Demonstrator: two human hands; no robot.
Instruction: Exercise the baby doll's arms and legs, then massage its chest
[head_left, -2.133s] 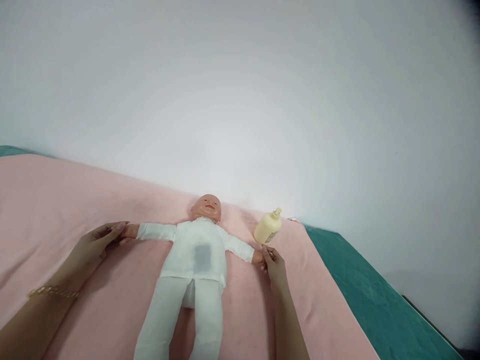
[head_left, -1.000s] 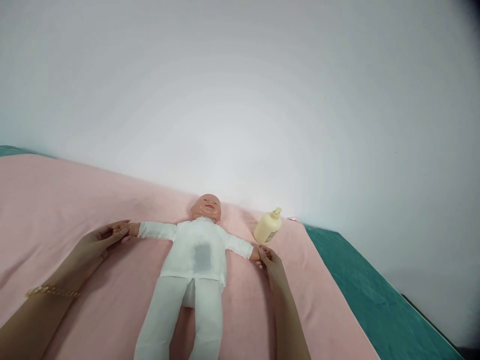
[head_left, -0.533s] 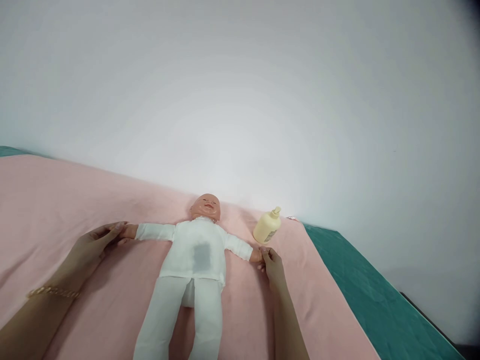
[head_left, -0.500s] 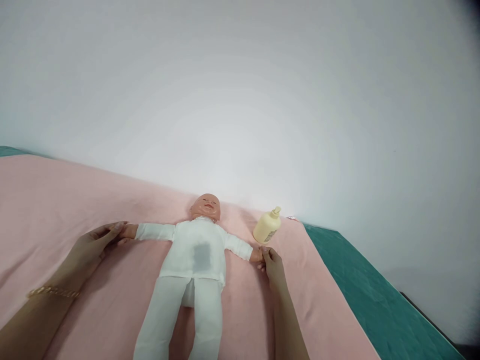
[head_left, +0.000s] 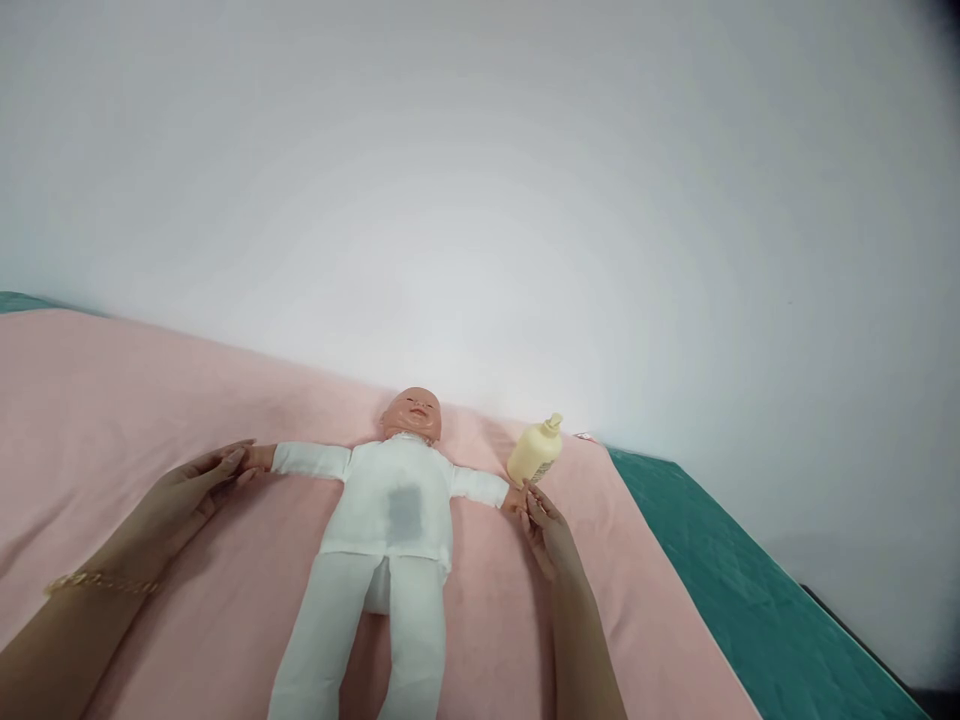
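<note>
A baby doll (head_left: 390, 520) in white clothes lies face up on a pink blanket (head_left: 112, 420), both arms spread sideways. My left hand (head_left: 180, 495) holds the doll's hand at the left; a gold bracelet circles that wrist. My right hand (head_left: 546, 530) pinches the doll's other hand at the right. A cream lotion bottle (head_left: 534, 455) lies on the blanket just beyond my right hand.
The pink blanket covers a teal mattress (head_left: 750, 600) that shows along the right side. A plain white wall (head_left: 480, 200) rises right behind the doll's head. The mattress edge drops off at the lower right.
My right hand has drawn the doll's arm slightly up and outward toward the bottle. My left hand has shifted a little, still holding the other arm stretched.
</note>
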